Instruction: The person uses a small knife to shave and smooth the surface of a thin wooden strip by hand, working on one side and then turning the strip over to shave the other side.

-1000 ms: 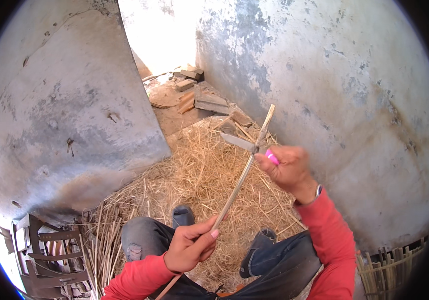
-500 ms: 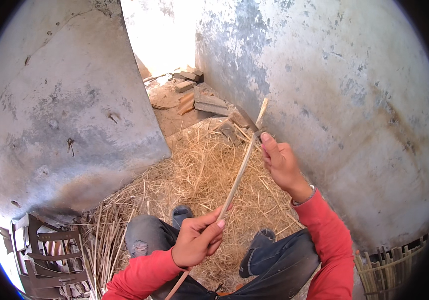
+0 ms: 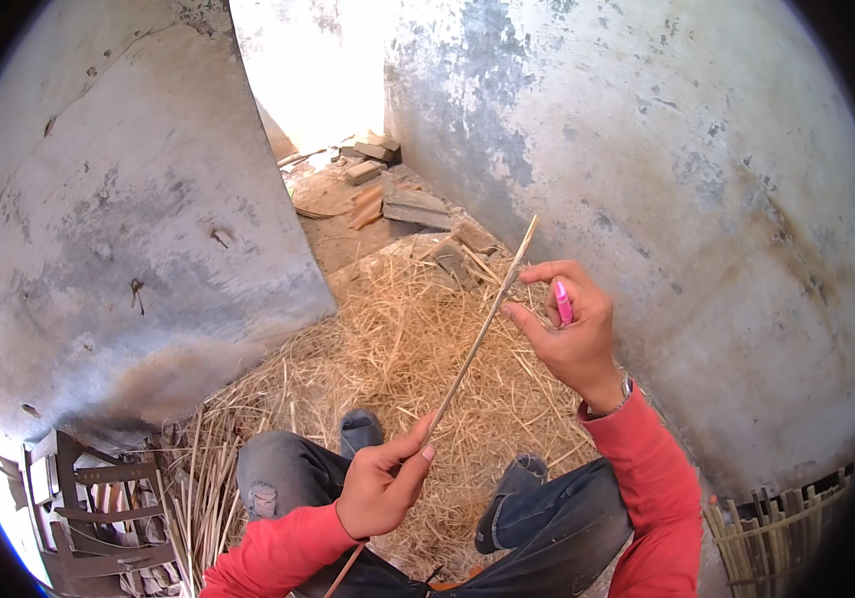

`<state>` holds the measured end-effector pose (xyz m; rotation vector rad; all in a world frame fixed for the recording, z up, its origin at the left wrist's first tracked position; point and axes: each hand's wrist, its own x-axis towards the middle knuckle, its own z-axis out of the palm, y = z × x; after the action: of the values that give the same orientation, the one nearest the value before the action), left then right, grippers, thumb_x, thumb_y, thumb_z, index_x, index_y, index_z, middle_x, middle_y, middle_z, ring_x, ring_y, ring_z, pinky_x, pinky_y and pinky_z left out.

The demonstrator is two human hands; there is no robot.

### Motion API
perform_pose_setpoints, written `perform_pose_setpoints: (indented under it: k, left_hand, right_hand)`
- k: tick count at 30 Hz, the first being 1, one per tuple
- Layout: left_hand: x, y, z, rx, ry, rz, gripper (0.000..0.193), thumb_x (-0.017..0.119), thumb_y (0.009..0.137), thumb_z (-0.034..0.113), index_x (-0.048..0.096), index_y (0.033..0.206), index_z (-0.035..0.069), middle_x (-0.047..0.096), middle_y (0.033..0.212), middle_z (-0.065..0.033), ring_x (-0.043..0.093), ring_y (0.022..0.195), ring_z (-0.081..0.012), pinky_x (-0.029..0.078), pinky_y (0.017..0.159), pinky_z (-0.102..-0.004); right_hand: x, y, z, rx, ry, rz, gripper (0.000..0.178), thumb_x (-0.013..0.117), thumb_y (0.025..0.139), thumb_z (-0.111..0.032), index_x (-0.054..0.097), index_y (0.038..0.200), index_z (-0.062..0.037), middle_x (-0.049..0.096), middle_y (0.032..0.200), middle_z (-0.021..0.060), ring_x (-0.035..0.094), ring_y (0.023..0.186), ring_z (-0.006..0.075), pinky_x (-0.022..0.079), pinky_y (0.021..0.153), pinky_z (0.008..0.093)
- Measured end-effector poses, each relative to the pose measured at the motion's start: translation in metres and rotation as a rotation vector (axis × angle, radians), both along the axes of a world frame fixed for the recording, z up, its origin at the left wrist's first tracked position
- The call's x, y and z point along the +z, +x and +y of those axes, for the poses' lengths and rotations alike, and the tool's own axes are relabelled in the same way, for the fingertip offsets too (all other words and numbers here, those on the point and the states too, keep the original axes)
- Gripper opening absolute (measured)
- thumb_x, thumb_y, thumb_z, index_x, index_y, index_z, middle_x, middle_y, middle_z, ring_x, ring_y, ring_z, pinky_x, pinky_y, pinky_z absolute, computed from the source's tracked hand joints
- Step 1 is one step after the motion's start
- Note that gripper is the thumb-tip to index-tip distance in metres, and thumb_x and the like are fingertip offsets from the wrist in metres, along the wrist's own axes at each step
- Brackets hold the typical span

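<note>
My left hand [image 3: 385, 486] is closed round a long, thin bamboo strip [image 3: 472, 351], which slants up and away to the right. Its lower end shows below my wrist. Curled fingers of my right hand [image 3: 569, 324] hold a knife by its pink handle [image 3: 563, 303], whose end points up from the palm. The blade cannot be made out now. My right thumb and forefinger reach to the strip near its upper part, the thumb close beside it; whether they touch it I cannot tell.
Straw-like shavings [image 3: 398, 329] cover the floor around my feet. Long strips [image 3: 203, 478] lie at the left beside a dark wooden chair frame [image 3: 109, 498]. Bricks and slabs [image 3: 416, 207] lie at the far corner. Worn walls [image 3: 697, 199] close in both sides; a slatted basket [image 3: 776, 538] stands lower right.
My right hand has turned, and its thumb and forefinger have opened out beside the strip. The dark blade seen earlier across the strip no longer shows. The strip has rolled to a narrower side.
</note>
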<state>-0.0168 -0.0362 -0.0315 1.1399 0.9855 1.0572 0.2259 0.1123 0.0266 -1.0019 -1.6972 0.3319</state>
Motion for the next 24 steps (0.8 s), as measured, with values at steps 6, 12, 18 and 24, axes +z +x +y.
perform_pose_setpoints:
  k: [6, 12, 18, 24]
  left_hand:
    - [-0.003, 0.001, 0.002, -0.016, 0.053, 0.086, 0.045, 0.053, 0.107, 0.001, 0.052, 0.152, 0.002, 0.047, 0.067, 0.0085, 0.038, 0.053, -0.0004, 0.03, 0.048, -0.021]
    - [0.014, -0.009, 0.005, -0.103, -0.155, -0.048, 0.045, 0.053, 0.108, 0.004, 0.051, 0.152, 0.002, 0.044, 0.065, 0.0076, 0.037, 0.051, -0.0016, 0.028, 0.047, -0.0224]
    - [0.03, -0.015, 0.012, -0.223, -0.436, -0.281, 0.046, 0.051, 0.108, 0.007, 0.048, 0.154, 0.002, 0.033, 0.064, 0.0068, 0.031, 0.049, -0.0039, 0.025, 0.045, -0.0237]
    - [0.031, -0.027, 0.018, -0.166, -0.563, -0.351, 0.046, 0.05, 0.109, 0.009, 0.048, 0.154, 0.002, 0.034, 0.068, 0.0059, 0.027, 0.049, -0.0044, 0.024, 0.045, -0.0223]
  right_hand:
    - [-0.01, 0.01, 0.013, 0.066, 0.225, -0.161, 0.016, 0.082, 0.081, -0.002, 0.067, 0.088, 0.0009, 0.068, 0.088, 0.0092, 0.056, 0.066, 0.0162, 0.045, 0.059, 0.0304]
    - [-0.008, 0.017, 0.014, 0.279, -0.152, 0.103, 0.028, 0.075, 0.086, 0.002, 0.05, 0.074, -0.0051, 0.062, 0.08, 0.0053, 0.057, 0.07, 0.0155, 0.047, 0.066, 0.0299]
    - [-0.007, 0.034, 0.023, 0.522, -0.603, 0.514, 0.042, 0.071, 0.088, 0.005, 0.036, 0.074, -0.0147, 0.057, 0.079, 0.0016, 0.058, 0.072, 0.0128, 0.053, 0.074, 0.0313]
    - [-0.001, 0.081, 0.04, 0.604, -0.624, 0.978, 0.037, 0.069, 0.09, 0.004, 0.04, 0.077, -0.0156, 0.059, 0.082, 0.0025, 0.067, 0.082, 0.0161, 0.061, 0.082, 0.0374]
